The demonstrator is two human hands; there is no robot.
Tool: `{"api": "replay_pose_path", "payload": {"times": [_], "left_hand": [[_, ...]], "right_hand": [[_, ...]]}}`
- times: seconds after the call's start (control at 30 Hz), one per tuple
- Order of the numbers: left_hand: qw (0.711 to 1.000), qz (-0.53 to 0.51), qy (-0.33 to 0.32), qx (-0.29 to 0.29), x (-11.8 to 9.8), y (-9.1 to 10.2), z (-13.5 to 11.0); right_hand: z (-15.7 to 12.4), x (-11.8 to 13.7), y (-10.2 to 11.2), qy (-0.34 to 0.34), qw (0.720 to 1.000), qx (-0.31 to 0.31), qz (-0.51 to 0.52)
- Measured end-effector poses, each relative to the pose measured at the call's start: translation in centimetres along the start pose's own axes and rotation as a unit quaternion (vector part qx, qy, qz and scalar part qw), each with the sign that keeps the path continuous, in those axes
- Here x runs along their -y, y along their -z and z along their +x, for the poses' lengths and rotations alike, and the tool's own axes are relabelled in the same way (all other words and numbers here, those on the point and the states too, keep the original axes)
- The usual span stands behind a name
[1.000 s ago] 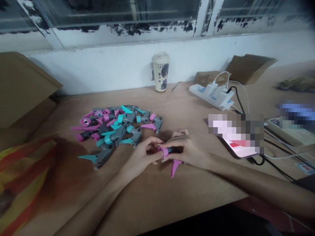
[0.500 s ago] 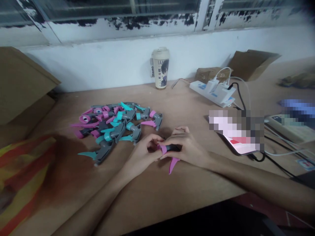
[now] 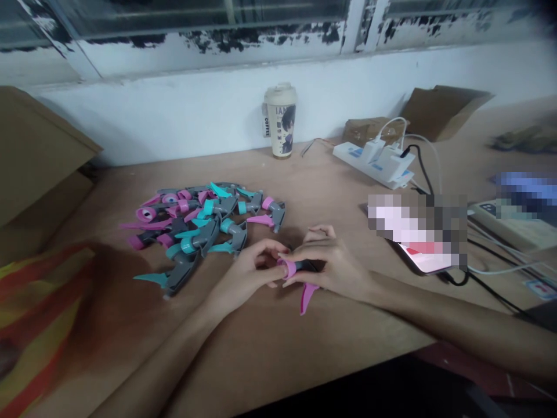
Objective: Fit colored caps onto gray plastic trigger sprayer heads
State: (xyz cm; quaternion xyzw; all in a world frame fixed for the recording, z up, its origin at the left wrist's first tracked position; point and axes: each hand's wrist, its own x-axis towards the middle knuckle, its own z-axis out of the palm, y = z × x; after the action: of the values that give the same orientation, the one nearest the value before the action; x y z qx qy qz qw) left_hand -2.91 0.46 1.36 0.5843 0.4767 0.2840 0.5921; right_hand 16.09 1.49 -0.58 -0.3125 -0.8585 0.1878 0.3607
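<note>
A trigger spray head (image 3: 308, 293) with a pink trigger and pink collar is held between my two hands above the front of the table. My right hand (image 3: 333, 261) wraps round its dark body, which the fingers partly hide; the pink trigger sticks out below them. My left hand (image 3: 248, 273) is closed at the collar, its thumb against the ring's opening and its fingers curled behind. Whether something small sits in those fingers is hidden. To the left lies a pile of trigger spray heads (image 3: 200, 232), grey with turquoise or pink collars and triggers.
Behind the pile stands a lidded coffee cup (image 3: 282, 125) against the wall. A power strip (image 3: 369, 165) with plugs and cables lies at the back right, near a phone (image 3: 430, 261). Cardboard (image 3: 39, 151) rises at the left, above a red-and-yellow bag (image 3: 39, 325).
My left thumb has shifted up to the pink collar's opening, and the collar now faces the camera more. The spray head stays in my right hand; the view has shifted slightly.
</note>
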Motion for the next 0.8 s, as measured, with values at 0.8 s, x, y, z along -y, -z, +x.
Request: {"api": "replay_pose_path", "payload": {"times": [0.8], "left_hand": [[1.000, 0.029, 0.008, 0.006, -0.80, -0.31, -0.40]], "right_hand": [[-0.05, 0.58, -0.46, 0.010, 1.000, 0.001, -0.006]]}}
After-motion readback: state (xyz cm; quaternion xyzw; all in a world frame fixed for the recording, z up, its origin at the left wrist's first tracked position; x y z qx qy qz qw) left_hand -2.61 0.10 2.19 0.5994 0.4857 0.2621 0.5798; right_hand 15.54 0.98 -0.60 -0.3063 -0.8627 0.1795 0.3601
